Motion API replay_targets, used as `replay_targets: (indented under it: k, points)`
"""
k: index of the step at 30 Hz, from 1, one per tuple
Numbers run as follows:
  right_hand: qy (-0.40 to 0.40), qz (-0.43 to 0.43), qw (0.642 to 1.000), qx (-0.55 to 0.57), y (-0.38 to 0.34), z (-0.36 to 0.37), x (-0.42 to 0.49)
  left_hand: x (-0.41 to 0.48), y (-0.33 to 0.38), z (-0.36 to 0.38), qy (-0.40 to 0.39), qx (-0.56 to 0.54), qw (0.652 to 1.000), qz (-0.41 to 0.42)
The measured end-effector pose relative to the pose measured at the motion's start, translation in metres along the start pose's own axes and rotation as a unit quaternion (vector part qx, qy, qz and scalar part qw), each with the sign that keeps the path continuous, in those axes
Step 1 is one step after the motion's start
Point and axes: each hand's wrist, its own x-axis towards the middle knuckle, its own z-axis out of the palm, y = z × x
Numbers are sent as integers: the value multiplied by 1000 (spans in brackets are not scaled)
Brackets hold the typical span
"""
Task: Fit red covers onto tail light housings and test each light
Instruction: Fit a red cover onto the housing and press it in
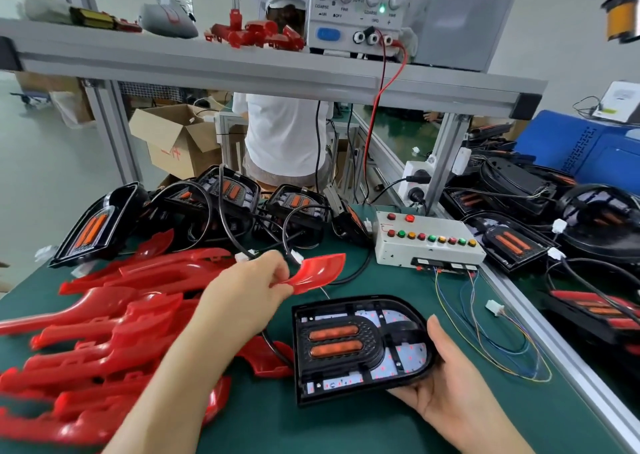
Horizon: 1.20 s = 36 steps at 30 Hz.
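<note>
A worker lifts a red cover [317, 269] above an open tail light housing [360, 346] at a green surface [381, 426].
The left hand [249, 291] pinches the cover; the right hand [450, 381] cradles the housing's edge, thumb curled over its rim, beside piled covers [104, 332].

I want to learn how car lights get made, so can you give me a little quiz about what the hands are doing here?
1. What is the left hand pinching? A) a red cover B) a wire C) a screwdriver
2. True or false: the housing held by the right hand already has its cover on.
3. Fill in: the pile of spare covers lies to the ___ of the housing.

Key: 1 A; 2 false, the housing is bare; 3 left.
</note>
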Motion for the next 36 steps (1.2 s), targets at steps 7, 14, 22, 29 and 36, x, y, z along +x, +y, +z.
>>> replay_targets:
  k: [7,14,22,29,36]
  points:
    - [-16,2,1000,-11,1,0,0,-1,27,35,-12,51,993,105]
    - [-27,24,999,-9,0,-2,3,-2,41,54,29,-74,989,122]
    - [-53,10,998,-27,-10,-7,3,1,44,60,51,-123,983,130]
    - [-30,12,998,-52,-12,-6,4,4,42,49,4,-164,976,146]
    - [-26,11,999,-42,-10,-6,4,7,45,37,14,-191,970,151]
